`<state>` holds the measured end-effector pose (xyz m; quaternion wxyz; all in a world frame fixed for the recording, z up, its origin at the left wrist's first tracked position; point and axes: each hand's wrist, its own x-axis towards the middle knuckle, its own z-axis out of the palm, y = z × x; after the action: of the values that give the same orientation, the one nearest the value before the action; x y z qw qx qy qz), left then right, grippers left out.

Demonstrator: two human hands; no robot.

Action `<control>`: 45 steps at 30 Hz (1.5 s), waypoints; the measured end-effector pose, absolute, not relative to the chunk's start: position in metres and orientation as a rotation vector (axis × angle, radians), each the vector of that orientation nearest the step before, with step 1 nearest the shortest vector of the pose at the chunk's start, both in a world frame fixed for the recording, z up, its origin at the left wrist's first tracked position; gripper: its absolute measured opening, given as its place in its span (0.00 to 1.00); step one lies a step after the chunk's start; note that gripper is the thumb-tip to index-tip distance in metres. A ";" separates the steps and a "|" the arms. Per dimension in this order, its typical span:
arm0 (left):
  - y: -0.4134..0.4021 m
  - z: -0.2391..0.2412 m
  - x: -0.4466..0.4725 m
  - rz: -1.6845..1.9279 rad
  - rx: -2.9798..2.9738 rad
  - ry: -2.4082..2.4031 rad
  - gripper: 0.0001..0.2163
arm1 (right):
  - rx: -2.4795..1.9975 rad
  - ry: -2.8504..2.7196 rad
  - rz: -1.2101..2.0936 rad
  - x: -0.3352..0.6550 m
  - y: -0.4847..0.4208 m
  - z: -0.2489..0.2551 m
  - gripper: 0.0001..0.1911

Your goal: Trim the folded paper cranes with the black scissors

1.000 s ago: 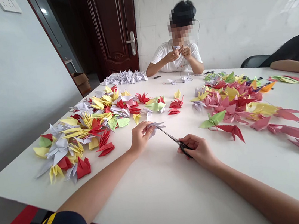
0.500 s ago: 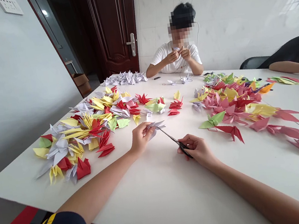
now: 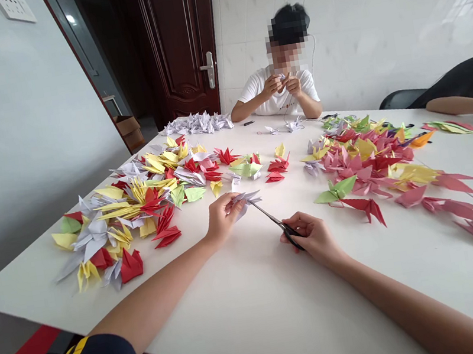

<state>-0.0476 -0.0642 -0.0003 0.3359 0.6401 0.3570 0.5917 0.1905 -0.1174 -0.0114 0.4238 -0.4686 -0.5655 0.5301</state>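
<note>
My left hand (image 3: 221, 218) pinches a pale lilac paper crane (image 3: 245, 200) just above the white table (image 3: 249, 312). My right hand (image 3: 313, 236) is closed round the black handles of a pair of scissors (image 3: 276, 223). The blades point up and left, and their tip meets the crane. Both forearms rest on the table in front of me.
A heap of yellow, red, white and green folded cranes (image 3: 133, 205) lies to the left. Pink, red and green cranes (image 3: 378, 166) spread to the right. A person in a white shirt (image 3: 280, 89) folds paper at the far side, near white cranes (image 3: 198, 123). Another person's arm (image 3: 467, 104) lies at right.
</note>
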 end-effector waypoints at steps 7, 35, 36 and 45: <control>-0.064 0.000 -0.049 1.542 1.699 0.943 0.14 | -1.182 -1.416 1.331 0.191 -0.117 -0.014 0.22; -0.065 0.000 -0.048 1.559 1.687 0.929 0.15 | -1.161 -1.429 1.347 0.191 -0.117 -0.009 0.22; -0.065 0.000 -0.048 1.562 1.688 0.930 0.15 | -1.159 -1.428 1.346 0.191 -0.117 -0.010 0.22; -0.061 -0.005 -0.050 1.572 1.776 0.946 0.10 | -1.208 -1.399 1.312 0.192 -0.116 -0.020 0.20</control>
<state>-0.0498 -0.0612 -0.0051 0.2896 0.6657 0.3546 0.5893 0.1920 -0.1160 -0.0205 0.4234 -0.4829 -0.5592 0.5243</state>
